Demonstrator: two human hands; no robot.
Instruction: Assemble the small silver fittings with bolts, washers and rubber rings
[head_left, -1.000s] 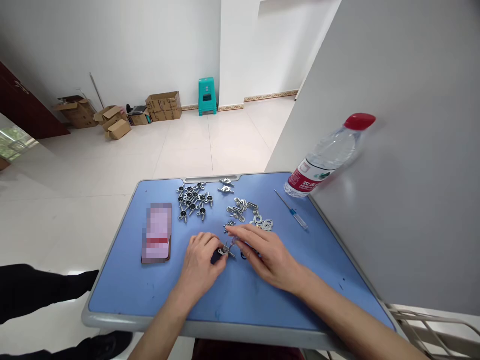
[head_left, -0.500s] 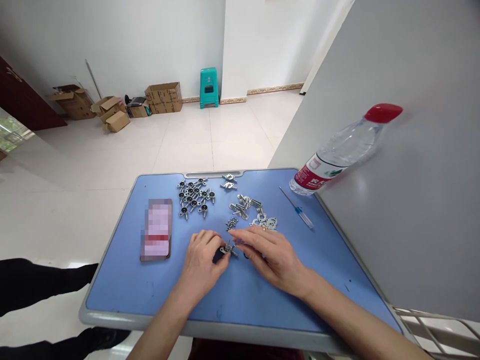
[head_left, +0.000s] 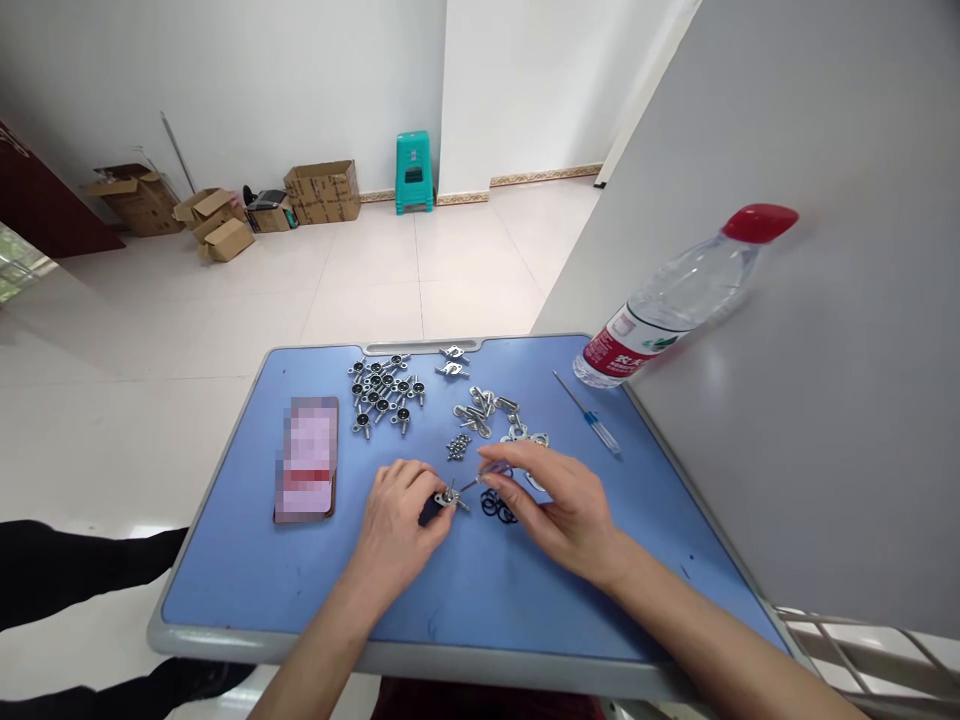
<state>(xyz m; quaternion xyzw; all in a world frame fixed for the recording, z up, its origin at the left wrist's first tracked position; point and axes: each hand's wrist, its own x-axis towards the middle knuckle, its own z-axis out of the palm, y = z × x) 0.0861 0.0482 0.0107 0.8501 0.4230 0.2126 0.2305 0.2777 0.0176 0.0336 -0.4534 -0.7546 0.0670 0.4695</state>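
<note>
My left hand is closed on a small metal fitting with an oval flange and a short stem. A dark block shows under those fingers. Between the thumb and fingers of my right hand is a small screwdriver with a clear purplish handle, its thin shaft pointing left at the fitting. Black rubber rings lie just below the right fingertips. Beyond the hands are a cluster of small metal balls or screws and flat metal plates, the latter partly hidden by my right hand.
Several fittings with black centres lie at the back left, near a phone. Two fittings and loose metal pins lie further right. Another screwdriver and a water bottle are by the grey partition.
My right hand has drawn slightly right, away from the fitting, bringing the screwdriver and the black rings into clearer view. My left hand keeps its hold on the fitting.
</note>
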